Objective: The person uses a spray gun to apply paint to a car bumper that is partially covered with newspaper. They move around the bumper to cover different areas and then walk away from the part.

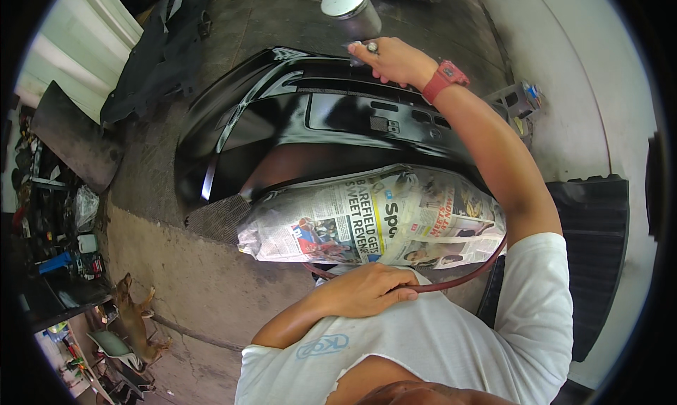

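My right hand [402,61], with a red watch [446,81] on its wrist, reaches out over the far edge of a glossy black car panel [282,126]. It is closed round a spray gun [372,47], mostly hidden by the fingers. A silver metal cup [363,17] shows just beyond the hand and looks joined to the gun. At my belly, my left hand [370,290] is wrapped round a dark red hose [462,281], which curves up toward my right arm. Newspaper [321,225] covers the panel's near part.
A pale wall [564,66] runs along the right, with a dark ribbed panel [589,243] leaning there. A brown dog [134,320] lies on the floor at the lower left. Cluttered shelves [63,229] and a curved dark panel [77,137] stand at the left.
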`<state>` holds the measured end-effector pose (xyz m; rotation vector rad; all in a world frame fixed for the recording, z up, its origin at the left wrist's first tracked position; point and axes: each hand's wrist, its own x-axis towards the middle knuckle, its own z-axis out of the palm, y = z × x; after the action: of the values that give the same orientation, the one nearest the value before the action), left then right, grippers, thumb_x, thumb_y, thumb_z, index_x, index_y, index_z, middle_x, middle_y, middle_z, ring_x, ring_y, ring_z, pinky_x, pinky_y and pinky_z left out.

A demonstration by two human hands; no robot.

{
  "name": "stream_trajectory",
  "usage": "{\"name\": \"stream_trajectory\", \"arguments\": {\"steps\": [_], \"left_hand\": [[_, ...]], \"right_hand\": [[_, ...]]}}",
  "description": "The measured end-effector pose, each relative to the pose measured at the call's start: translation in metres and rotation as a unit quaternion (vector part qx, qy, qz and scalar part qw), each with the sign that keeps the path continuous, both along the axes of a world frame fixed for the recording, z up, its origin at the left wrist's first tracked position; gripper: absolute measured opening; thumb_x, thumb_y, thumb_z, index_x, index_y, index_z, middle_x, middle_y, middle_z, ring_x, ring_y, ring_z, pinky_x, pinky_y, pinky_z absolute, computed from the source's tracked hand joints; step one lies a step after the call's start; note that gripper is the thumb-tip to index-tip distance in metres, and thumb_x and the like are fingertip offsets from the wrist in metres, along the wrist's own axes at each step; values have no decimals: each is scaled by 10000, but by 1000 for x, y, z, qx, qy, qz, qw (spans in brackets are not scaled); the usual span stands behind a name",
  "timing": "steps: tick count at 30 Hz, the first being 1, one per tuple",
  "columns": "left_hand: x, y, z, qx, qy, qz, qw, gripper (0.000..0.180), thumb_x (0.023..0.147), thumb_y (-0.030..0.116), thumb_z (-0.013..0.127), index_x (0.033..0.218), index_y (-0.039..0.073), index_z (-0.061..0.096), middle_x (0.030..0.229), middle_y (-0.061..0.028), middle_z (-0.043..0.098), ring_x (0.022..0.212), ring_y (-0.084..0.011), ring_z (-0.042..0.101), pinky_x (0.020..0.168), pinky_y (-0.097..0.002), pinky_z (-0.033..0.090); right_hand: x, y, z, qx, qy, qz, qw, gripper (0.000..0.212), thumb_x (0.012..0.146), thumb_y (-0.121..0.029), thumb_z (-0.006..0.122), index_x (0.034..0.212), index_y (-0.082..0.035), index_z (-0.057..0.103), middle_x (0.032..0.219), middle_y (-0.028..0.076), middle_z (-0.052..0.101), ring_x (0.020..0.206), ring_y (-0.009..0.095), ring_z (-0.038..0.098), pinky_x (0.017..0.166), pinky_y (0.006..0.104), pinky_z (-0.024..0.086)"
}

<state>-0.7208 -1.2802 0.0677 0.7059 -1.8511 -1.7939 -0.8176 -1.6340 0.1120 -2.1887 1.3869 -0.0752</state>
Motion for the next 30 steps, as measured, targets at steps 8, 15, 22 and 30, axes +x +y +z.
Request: {"name": "stream_trajectory", "arguments": {"steps": [8,15,22,30], "left_hand": [[8,4,2,10,-5,10,1000,341,1093,362,588,1218,64,697,971,-171,739,890,-378,718,773,-460,534],[17,13,-1,10,-1,23,1000,341,1091,351,595,1211,50,698,960,-182,737,881,-381,717,780,-458,536],[19,20,-5,1,-9,21,1000,365,1096,372,574,1220,53,701,971,-189,734,900,-389,716,799,-465,540],[26,26,-1,1,-14,3,1000,387,1094,396,570,1204,54,715,983,-194,748,928,-391,720,813,-472,546]], "right_hand": [[57,8,-14,38,-11,56,998,759,1025,-735,452,834,-26,642,714,87,648,565,236,630,503,392,517],[80,15,3,24,8,54,998,771,1024,-739,441,910,-22,699,752,106,671,577,241,646,521,411,534],[89,12,6,-19,12,53,998,774,1023,-729,446,898,-14,717,744,124,678,576,244,648,518,395,525],[119,16,2,60,-116,46,990,817,1026,-723,448,918,45,707,769,132,706,504,207,597,488,376,510]]}}
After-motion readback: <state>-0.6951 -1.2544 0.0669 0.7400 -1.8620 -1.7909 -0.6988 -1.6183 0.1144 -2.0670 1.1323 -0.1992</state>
